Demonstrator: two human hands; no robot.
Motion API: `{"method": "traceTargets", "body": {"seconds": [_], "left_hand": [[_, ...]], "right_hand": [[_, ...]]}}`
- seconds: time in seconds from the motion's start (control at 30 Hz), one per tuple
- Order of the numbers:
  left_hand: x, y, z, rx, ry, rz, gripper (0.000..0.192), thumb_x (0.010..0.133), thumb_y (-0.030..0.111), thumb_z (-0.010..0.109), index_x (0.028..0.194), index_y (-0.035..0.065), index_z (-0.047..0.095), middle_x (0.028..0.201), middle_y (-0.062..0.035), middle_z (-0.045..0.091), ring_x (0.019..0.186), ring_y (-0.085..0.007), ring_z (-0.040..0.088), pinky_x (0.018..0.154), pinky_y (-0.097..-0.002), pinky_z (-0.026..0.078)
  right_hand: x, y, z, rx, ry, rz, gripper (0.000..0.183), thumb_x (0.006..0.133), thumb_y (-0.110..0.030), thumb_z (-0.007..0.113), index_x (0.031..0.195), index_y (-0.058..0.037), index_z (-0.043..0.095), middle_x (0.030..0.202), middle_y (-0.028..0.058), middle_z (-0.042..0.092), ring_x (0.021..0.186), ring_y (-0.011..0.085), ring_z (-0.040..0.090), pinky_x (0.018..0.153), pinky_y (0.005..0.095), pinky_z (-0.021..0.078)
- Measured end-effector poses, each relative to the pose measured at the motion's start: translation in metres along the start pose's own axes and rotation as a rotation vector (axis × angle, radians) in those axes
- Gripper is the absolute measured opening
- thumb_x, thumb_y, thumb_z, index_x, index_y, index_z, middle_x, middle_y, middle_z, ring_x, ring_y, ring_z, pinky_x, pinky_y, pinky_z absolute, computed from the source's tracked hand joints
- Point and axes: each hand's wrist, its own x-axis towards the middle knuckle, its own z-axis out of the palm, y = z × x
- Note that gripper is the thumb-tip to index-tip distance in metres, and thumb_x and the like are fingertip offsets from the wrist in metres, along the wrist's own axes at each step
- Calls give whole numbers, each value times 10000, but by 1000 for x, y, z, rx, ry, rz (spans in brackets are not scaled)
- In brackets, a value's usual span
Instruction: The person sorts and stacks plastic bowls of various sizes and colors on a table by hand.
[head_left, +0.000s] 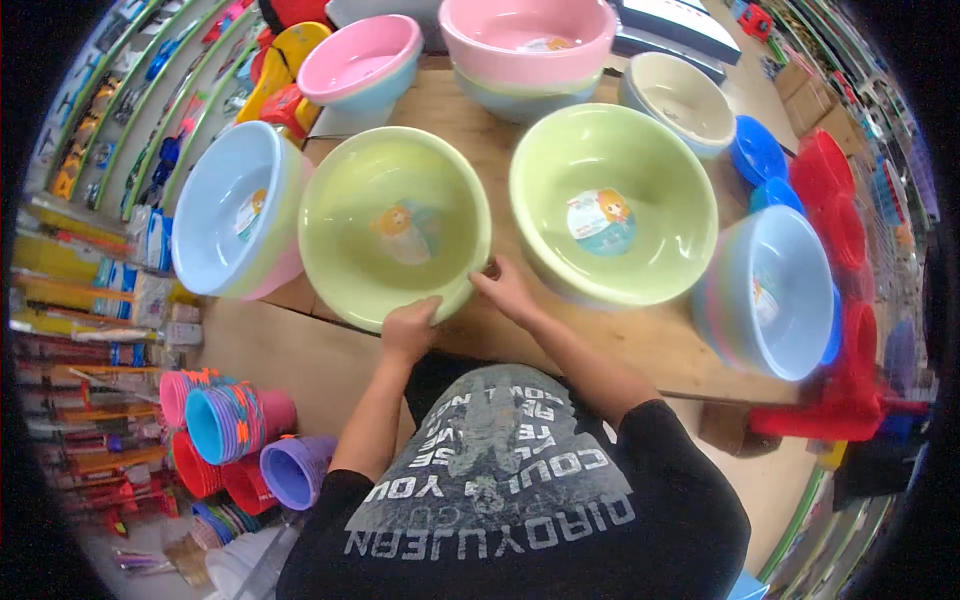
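A light green plastic basin (352, 187) with a round picture sticker inside is tilted at the near edge of a wooden table. My left hand (409, 328) grips its near rim. At the rim's near right side is my right hand (504, 286), thumb and fingers close to the edge; whether they pinch it is unclear. Right of it stands another light green basin (660, 217) on a stack, its sticker sharp. A stack topped by a light blue basin (217, 195) leans on the left, and a further blue-topped stack (799, 292) stands at the right.
Pink-topped basin stacks (487, 67) and a cream basin (667, 90) line the far side of the wooden table (600, 337). Red plastic basins (825, 180) are beyond its right end. Stacked buckets (217, 427) stand on the floor at lower left, near shelves of goods.
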Motion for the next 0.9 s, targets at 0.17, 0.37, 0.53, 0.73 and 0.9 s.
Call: {"method": "traceTargets", "body": {"seconds": [0.17, 0.37, 0.53, 0.73, 0.9], "left_hand": [[-7, -2, 5, 28, 14, -14, 332, 674, 120, 668, 1006, 112, 678, 867, -97, 694, 754, -268, 665, 652, -391, 515], [-4, 5, -6, 27, 2, -16, 330, 673, 178, 744, 992, 124, 677, 920, -90, 693, 773, -290, 656, 654, -398, 515], [-17, 44, -31, -190, 141, 405, 245, 693, 196, 725, 921, 122, 674, 948, -117, 650, 856, -313, 616, 718, -425, 483], [25, 26, -30, 19, 1, 104, 488, 727, 281, 721, 1156, 97, 583, 1017, -130, 644, 979, -359, 593, 826, -471, 464], [27, 6, -20, 9, -529, -237, 552, 790, 367, 659, 1265, 116, 531, 1028, -190, 656, 958, -369, 624, 835, -466, 492]], "right_hand": [[17, -31, 7, 75, -204, 196, 404, 796, -285, 691, 1009, 55, 649, 833, 131, 674, 624, 184, 631, 536, 306, 511], [15, -37, 10, 89, -110, 161, 317, 814, -241, 644, 1001, 14, 658, 826, 92, 664, 672, 162, 625, 554, 308, 516], [-8, -88, -8, 204, -54, -26, 306, 822, -206, 633, 943, 73, 660, 810, 107, 678, 663, 157, 631, 557, 304, 501], [-45, -120, -37, 473, 249, -90, 349, 875, -160, 603, 1160, 31, 535, 1032, 125, 618, 908, 198, 615, 741, 347, 531], [-73, -129, -56, 840, 495, -114, 422, 932, -138, 546, 1292, 2, 376, 1181, 150, 538, 942, 258, 610, 745, 387, 559]]}}
